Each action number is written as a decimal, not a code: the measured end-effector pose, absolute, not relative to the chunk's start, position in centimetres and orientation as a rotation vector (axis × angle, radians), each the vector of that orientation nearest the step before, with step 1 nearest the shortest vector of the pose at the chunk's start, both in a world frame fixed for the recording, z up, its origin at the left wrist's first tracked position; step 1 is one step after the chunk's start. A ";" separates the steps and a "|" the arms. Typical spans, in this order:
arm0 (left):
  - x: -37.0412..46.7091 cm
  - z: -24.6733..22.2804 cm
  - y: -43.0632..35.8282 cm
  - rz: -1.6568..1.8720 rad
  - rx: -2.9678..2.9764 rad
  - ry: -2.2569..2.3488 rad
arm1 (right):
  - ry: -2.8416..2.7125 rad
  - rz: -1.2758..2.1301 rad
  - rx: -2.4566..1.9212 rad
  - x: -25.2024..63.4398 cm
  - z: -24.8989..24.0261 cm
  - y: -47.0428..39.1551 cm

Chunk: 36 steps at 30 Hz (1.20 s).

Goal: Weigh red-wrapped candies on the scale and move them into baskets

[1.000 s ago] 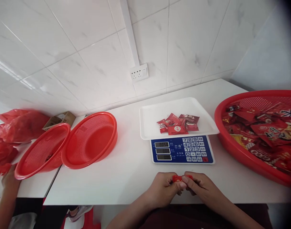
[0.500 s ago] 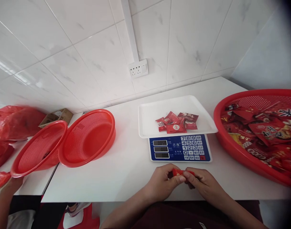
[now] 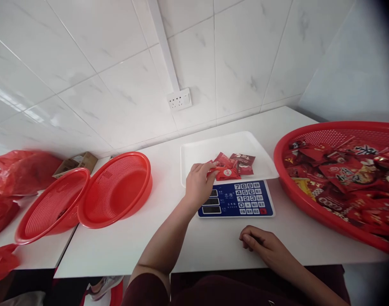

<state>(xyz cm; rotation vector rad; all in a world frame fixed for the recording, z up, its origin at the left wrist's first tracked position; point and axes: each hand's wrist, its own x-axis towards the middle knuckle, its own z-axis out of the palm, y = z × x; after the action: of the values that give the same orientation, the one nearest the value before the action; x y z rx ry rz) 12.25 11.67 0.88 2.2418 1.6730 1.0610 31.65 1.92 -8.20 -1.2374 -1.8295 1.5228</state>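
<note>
My left hand [image 3: 199, 180] reaches over the near left edge of the white weighing tray [image 3: 194, 157]. Its fingers are closed at a red snack packet [image 3: 211, 171], which they mostly cover. Beside the fingertips lies a small pile of red snack packets [image 3: 243, 163], one with a round white label. Under the tray sits the blue scale [image 3: 232, 199], its display partly hidden by my left wrist. On the table in front of the scale rests my right hand [image 3: 258, 240], fingers curled in, with nothing showing in them.
A large red basket [image 3: 279, 159] full of packets stands at the right. To the left are a red basket [image 3: 146, 187] and another red basket [image 3: 22, 231] holding something small and dark. Behind them are red plastic bags [image 3: 25, 170] and a cardboard box [image 3: 82, 161].
My hands have parted. The left has gone up and forward from the table edge to the tray; the right stays low, no longer on the red packet. The co-worker's hand at far left is out of sight.
</note>
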 end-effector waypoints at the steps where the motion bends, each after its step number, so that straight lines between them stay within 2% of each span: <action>1: 12.7 0.9 12.5 1.027 2.275 1.683 | -1.826 1.515 -1.239 31.7 -8.3 1.9; 8: 12.6 0.3 13.9 0.894 2.431 1.713 | -1.859 1.483 -1.225 31.9 -8.3 1.9; 18: 8.1 -1.7 5.7 1.344 2.040 1.836 | -1.957 1.446 -1.250 31.9 -8.2 2.0; 25: 8.8 -4.1 0.8 1.095 2.129 1.598 | -2.008 1.375 -1.272 31.6 -8.4 1.9; 29: 9.9 -4.6 0.4 0.995 2.218 1.436 | -2.022 1.354 -1.279 31.4 -8.5 1.9; 36: 10.2 -4.1 0.8 0.942 2.213 1.420 | -2.035 1.380 -1.275 31.2 -7.6 1.6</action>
<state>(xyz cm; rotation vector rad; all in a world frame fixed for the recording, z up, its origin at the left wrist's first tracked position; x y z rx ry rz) 10.16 0.76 -4.14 2.2133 1.4203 0.9418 31.18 1.60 -7.62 -1.2752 -2.0351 1.3795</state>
